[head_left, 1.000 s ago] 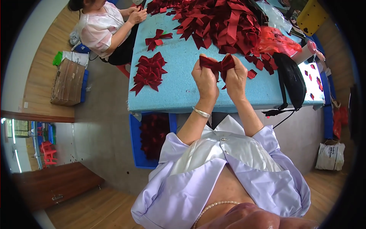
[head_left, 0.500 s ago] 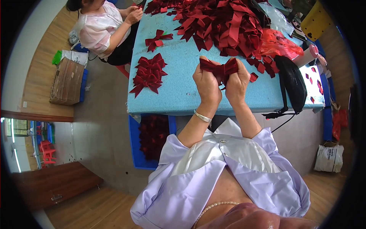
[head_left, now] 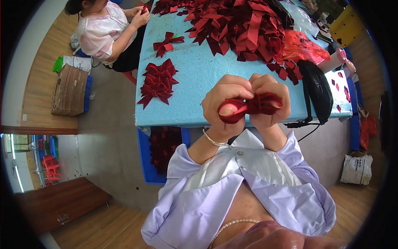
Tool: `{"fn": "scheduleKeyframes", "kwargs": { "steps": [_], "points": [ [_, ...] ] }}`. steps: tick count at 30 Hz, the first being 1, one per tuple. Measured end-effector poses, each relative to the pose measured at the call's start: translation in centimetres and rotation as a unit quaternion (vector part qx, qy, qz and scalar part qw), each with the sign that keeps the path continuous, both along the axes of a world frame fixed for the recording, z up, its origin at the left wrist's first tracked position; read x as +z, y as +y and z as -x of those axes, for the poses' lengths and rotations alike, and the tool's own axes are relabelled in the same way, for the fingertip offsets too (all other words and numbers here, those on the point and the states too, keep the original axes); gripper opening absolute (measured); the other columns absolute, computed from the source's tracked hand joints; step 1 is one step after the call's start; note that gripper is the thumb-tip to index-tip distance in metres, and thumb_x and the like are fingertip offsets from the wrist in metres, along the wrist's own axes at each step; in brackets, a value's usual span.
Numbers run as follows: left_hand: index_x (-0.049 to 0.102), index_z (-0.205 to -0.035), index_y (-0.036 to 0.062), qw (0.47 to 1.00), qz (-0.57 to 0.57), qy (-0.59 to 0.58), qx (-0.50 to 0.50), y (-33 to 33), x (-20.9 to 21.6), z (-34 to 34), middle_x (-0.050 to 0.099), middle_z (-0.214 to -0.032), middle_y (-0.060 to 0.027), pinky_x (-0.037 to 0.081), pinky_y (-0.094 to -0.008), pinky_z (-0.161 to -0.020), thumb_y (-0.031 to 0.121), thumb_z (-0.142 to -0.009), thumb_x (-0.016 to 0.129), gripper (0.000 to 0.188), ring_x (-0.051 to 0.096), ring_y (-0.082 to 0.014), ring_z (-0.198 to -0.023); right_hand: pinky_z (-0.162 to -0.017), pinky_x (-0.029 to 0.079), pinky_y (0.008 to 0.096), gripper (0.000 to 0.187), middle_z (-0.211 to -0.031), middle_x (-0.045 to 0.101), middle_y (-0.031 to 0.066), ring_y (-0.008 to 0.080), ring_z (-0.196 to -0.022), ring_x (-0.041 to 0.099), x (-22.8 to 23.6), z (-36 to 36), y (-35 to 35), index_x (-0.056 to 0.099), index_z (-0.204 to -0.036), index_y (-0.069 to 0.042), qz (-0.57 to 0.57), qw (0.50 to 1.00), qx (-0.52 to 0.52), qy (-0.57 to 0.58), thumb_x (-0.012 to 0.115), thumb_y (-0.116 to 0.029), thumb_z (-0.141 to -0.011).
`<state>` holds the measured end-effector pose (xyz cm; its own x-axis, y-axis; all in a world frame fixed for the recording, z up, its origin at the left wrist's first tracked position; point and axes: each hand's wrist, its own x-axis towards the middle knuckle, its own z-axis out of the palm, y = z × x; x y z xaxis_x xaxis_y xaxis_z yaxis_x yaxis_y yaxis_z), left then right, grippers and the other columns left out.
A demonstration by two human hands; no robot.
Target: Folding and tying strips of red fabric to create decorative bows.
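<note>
A dark red velvet bow (head_left: 253, 104) is held between my two hands, over the near edge of the blue-topped table (head_left: 195, 99). My left hand (head_left: 226, 101) is closed round one loop, its thumb inside the opening. My right hand (head_left: 270, 99) grips the other loop, with a thumb tip showing in it. The fingers of both hands meet near the bow's knot. To the left lies a stack of overlapping red bows (head_left: 158, 83), and beyond it a single bow (head_left: 168, 43) with a bit of green under it.
A large heap of red ribbon bows (head_left: 236, 27) covers the table's far side. A red plastic bag (head_left: 304, 47) and a black bag (head_left: 317, 89) lie to the right. Beneath the table is a blue crate (head_left: 145, 159) of red pieces. A co-worker (head_left: 105, 33) sits at far left.
Both hands have come nearer to me with the bow. It has turned so that its loop openings face me, thumbs inside them.
</note>
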<state>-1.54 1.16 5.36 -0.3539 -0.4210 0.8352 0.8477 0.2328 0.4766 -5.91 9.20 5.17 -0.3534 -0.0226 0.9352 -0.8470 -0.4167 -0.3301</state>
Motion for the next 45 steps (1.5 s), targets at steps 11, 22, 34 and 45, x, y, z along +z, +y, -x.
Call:
{"fn": "scheduleKeyframes", "kwargs": {
  "steps": [11,22,34,45],
  "points": [
    [0.056,-0.077,0.0,0.961,-0.195,-0.006,-0.197,0.8,1.6,-0.3,0.059,-0.073,-0.0122,0.042,-0.0268,-0.059,0.037,-0.104,0.033,0.051,0.053,-0.0154,-0.062,-0.046,0.04,0.0312,0.011,-0.07,0.053,0.0145,0.0177,-0.053,0.047,1.2,-0.5,-0.2,0.046,-0.088,0.009,0.029,0.999,0.024,-0.013,0.046,-0.001,-0.093],
    [0.055,-0.076,0.0014,0.955,-0.22,-0.008,-0.198,1.2,2.5,-0.6,0.058,-0.072,-0.0112,0.041,-0.0257,-0.058,0.038,-0.103,0.035,0.049,0.052,-0.0144,-0.062,-0.046,0.038,0.0284,0.015,-0.071,0.054,0.0144,0.0163,-0.053,0.047,2.1,-0.9,0.3,0.044,-0.09,0.008,0.017,0.998,0.044,-0.044,0.044,-0.005,-0.097],
    [0.058,-0.104,-0.001,0.968,0.073,-0.233,-0.056,-4.0,0.0,0.5,0.061,-0.091,-0.0079,0.045,-0.026,-0.073,0.008,-0.088,0.063,0.019,0.056,-0.0132,-0.079,-0.05,0.041,0.0311,0.014,-0.071,0.053,0.018,0.0222,-0.056,0.05,2.4,2.3,3.1,0.045,-0.091,0.007,-0.029,0.976,-0.203,0.079,0.05,0.012,-0.08],
    [0.051,-0.113,-0.0019,0.835,-0.288,-0.299,-0.36,-2.4,-1.1,-1.6,0.063,-0.101,-0.0084,0.048,-0.0252,-0.082,0.011,-0.098,0.051,0.02,0.06,-0.0115,-0.09,-0.054,0.046,0.0348,0.026,-0.082,0.056,0.0133,0.0296,-0.069,0.056,-0.7,0.3,2.8,0.059,-0.093,0.002,-0.24,0.905,-0.296,0.187,0.069,0.002,-0.069]
  ]
}}
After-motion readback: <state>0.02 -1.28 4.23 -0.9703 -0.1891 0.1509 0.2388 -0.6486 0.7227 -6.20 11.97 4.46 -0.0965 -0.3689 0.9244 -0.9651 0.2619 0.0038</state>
